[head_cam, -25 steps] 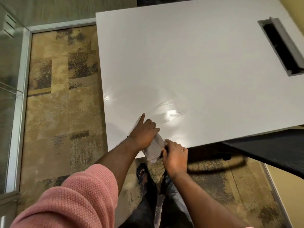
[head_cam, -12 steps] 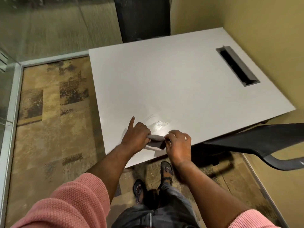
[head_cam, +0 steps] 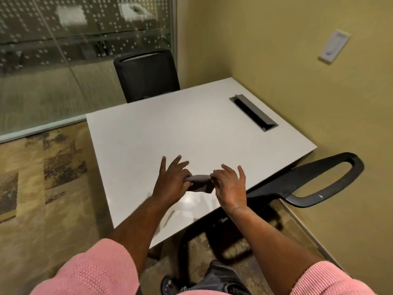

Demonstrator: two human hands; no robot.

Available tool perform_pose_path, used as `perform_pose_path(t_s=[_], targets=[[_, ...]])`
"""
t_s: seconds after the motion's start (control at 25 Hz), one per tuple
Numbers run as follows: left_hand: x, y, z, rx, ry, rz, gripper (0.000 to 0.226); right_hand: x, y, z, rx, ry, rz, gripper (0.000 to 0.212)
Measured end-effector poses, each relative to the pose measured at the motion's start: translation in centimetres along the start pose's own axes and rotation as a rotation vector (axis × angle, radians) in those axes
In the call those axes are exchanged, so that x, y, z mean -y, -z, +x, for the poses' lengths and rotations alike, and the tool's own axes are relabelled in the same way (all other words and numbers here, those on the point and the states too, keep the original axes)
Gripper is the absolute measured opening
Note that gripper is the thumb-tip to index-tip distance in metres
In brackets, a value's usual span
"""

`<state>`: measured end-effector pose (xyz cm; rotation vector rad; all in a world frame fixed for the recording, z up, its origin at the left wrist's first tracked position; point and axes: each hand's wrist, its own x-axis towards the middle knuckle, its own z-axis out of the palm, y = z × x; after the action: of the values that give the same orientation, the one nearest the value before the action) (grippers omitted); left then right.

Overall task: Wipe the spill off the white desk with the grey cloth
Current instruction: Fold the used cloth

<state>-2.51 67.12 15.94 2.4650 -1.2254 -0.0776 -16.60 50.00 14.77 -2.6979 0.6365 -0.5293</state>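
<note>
The grey cloth (head_cam: 201, 183) is bunched into a small roll above the near part of the white desk (head_cam: 187, 128). My left hand (head_cam: 172, 179) pinches its left end with thumb and forefinger, the other fingers spread. My right hand (head_cam: 229, 187) pinches its right end the same way. A faint shiny wet patch (head_cam: 192, 201) shows on the desk just in front of the cloth, toward the near edge.
A grey cable slot (head_cam: 253, 112) is set into the desk's far right. One black chair (head_cam: 146, 74) stands behind the desk; another black chair's armrest (head_cam: 319, 179) juts in at the right. Yellow wall right, glass partition and patterned carpet left.
Both hands have moved with the cloth from the near edge further onto the desk, and their fingers have spread. The view has tilted up to show more of the room.
</note>
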Motion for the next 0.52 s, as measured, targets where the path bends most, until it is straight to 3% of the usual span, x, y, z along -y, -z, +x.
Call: perform_pose_path(t_s=[0.52], targets=[[-8.9, -1.9, 10.0, -0.055, -0.084, -0.193, 0.008, -10.6, 7.5, 3.9, -0.143, -0.018, 0.081, 0.02]])
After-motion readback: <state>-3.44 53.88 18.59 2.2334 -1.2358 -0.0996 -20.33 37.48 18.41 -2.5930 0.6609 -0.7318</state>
